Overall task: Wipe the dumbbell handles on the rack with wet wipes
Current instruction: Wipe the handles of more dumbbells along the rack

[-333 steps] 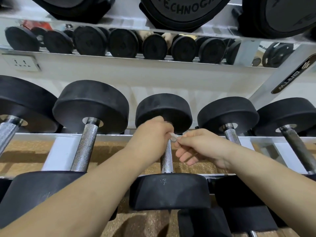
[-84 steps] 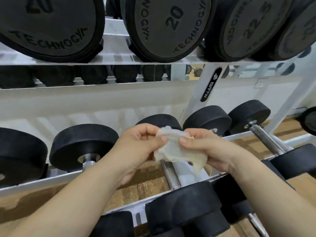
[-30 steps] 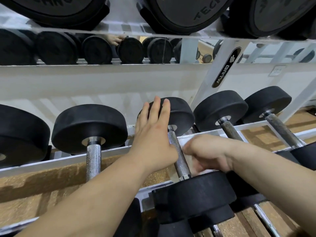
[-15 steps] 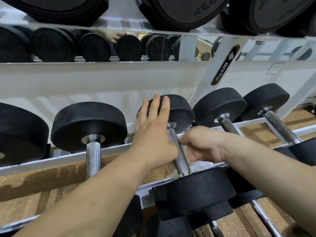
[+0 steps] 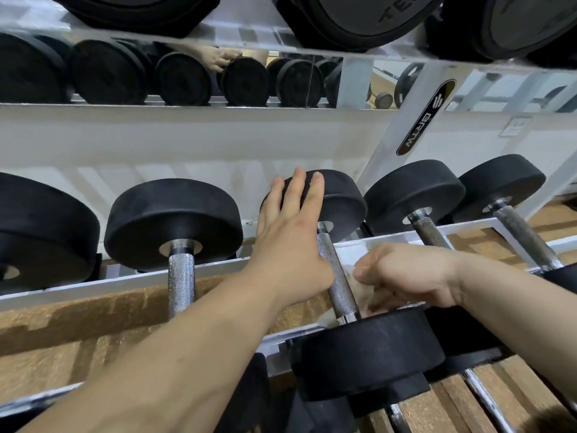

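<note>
The knurled handle of the middle dumbbell lies across the rack's white rail, running from a far head down to a near head. A crumpled wipe is pressed against the handle's right side, close to its near end. It is clasped by the right grip, whose fingers are curled round it. The left grip is laid flat along the handle's left side, fingers straight and close together, with the tips resting on the far head; nothing is held in it. Left of the handle, a larger dumbbell is racked on the same rail. Right of the handle, two more dumbbells are set side by side. Above the handle, big black heads are stored on an upper shelf, and further heads are reflected in a mirror strip below that shelf.
</note>
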Motion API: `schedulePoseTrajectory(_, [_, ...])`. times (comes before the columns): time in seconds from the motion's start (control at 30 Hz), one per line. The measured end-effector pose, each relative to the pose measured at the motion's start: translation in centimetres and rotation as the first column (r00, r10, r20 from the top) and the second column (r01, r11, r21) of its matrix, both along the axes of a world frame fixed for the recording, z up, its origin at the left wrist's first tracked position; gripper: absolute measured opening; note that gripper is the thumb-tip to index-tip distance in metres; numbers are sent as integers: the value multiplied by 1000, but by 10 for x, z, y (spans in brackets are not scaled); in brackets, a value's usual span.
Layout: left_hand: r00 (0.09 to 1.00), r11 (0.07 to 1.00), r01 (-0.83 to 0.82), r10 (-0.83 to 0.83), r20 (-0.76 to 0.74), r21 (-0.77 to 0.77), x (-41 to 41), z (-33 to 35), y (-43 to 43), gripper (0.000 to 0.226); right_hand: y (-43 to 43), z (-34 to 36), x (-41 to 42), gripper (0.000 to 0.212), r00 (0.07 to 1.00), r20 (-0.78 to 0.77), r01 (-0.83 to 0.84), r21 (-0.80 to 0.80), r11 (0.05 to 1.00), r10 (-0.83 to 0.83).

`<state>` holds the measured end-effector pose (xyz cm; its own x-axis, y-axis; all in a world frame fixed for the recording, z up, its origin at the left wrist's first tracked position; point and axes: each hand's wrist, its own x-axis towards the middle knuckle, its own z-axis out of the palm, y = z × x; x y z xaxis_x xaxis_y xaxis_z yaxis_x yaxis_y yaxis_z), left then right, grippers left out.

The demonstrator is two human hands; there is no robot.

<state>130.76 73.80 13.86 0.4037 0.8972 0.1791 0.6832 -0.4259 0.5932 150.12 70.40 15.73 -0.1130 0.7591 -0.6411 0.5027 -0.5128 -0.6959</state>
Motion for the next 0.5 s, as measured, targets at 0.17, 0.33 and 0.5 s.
schedulePoseTrajectory(0.17, [999, 1000, 2, -2, 32, -10, -3, -1, 2, 110, 7, 26, -9, 38, 930, 325, -98, 669, 737, -170])
schedulePoseTrajectory(0.33, [995, 996, 23, -15, 96, -81, -5, 8, 1, 105, 1, -13, -10, 41, 781, 509, -613, 511, 602, 362])
schedulePoseTrajectory(0.5, [992, 992, 49, -35, 117, -119, -11, 12, 0, 108, 2, 6, 7, 33, 784, 347, -615, 323, 720, 514])
